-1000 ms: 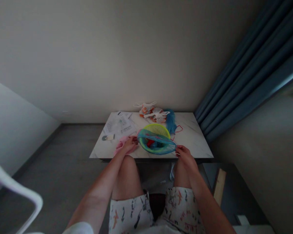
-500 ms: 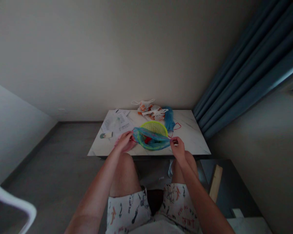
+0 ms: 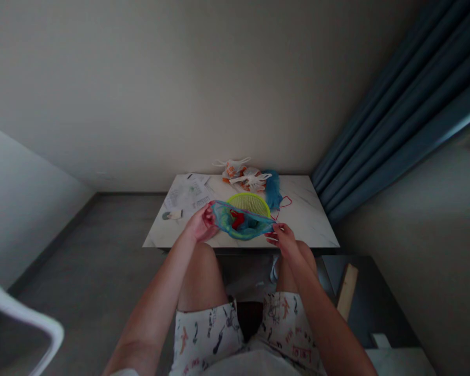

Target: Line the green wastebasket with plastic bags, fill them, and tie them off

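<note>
A sheer blue drawstring bag (image 3: pixel 256 225) is stretched sideways between my two hands, in front of a yellow-green basket (image 3: pixel 247 201). My left hand (image 3: pixel 199 224) grips the left end of its rim, and my right hand (image 3: pixel 285 240) pinches the right end with the other fingers apart. The bag's mouth gapes, and through it a red thing (image 3: pixel 237 219) shows, too small to name. Pink fabric (image 3: pixel 208 233) lies on the table, partly hidden by my left hand.
Papers (image 3: pixel 188 196) and a small card (image 3: pixel 172 214) lie on the left of the marble-patterned table (image 3: pixel 313 230). White-and-orange plastic bags (image 3: pixel 254 180) and another blue bag (image 3: pixel 273 190) with red cord (image 3: pixel 286 201) sit at the back. A wooden piece (image 3: pixel 347 290) is at right.
The bag's mouth has opened wider, so more of the red thing shows. My left hand has turned and spread around the rim; my right hand's lower fingers have loosened.
</note>
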`<state>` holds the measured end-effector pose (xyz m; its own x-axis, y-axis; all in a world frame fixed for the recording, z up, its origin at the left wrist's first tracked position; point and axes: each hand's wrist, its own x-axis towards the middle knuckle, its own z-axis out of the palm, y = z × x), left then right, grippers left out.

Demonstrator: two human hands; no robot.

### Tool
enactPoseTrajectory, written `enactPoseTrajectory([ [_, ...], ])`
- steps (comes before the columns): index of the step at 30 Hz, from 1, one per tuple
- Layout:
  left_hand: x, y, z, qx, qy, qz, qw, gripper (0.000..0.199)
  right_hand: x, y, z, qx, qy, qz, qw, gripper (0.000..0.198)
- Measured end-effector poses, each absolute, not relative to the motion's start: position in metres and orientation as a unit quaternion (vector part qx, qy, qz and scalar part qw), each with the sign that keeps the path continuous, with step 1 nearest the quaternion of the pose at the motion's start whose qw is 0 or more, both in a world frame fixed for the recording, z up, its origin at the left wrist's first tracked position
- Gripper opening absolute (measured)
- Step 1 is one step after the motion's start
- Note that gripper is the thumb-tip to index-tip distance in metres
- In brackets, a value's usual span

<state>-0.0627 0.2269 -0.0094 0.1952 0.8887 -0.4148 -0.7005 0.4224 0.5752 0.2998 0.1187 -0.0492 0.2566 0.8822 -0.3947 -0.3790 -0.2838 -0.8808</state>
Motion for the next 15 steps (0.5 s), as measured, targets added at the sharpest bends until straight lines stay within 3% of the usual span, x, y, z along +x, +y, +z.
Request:
enactPoseTrajectory([
  [6,-0.072,0.188,-0.028,0.219,0.456,0.476,0.72,0.037,0.281,0.1,-0.063,-0.544,-0.21,0.562,0.587,0.07],
  [15,-0.092,0.17,-0.033,0.119,0.436,0.497,0.741,0.011,0.246,0.069,-0.084,-0.573,-0.215,0.574,0.544,0.068],
])
